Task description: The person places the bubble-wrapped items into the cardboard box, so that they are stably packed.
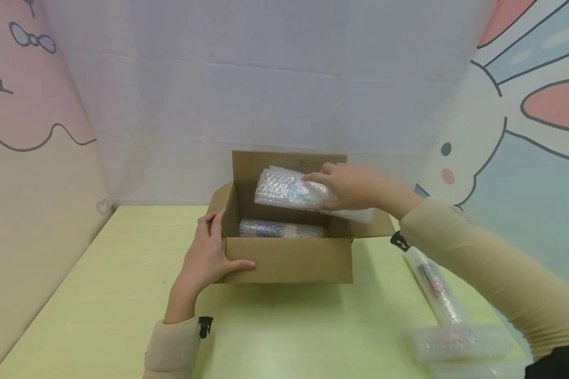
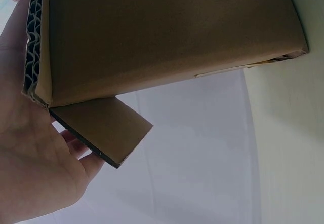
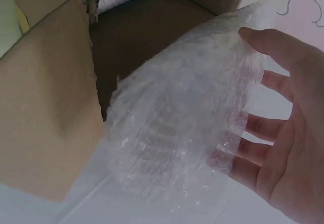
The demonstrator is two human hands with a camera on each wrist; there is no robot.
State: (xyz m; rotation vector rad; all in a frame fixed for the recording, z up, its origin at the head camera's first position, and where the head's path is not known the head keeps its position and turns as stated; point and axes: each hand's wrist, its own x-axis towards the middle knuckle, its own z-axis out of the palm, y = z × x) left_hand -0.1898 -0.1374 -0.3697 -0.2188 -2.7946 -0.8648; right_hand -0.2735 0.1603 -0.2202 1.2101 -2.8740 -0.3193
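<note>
An open cardboard box [image 1: 289, 260] stands on the table with its flaps folded outward. My left hand [image 1: 208, 258] grips its left front corner, the thumb along the front flap and the fingers behind the left side flap [image 2: 104, 127]. Above the box opening, my right hand [image 1: 353, 187] holds a bubble-wrapped package [image 1: 284, 189] between thumb and fingers. The package slants down to the right, over the right side flap [image 3: 50, 102]; the wrap hides what is inside it. Another bubble-wrapped roll [image 1: 265, 228] with blue showing through lies inside the box along the front wall.
On the right side of the table lies a long bubble-wrapped roll [image 1: 436, 287]. Nearer the front are more wrapped rolls [image 1: 474, 342], partly blurred. A white cloth wall [image 1: 284, 95] rises behind the box, and printed panels [image 1: 512, 184] flank the table.
</note>
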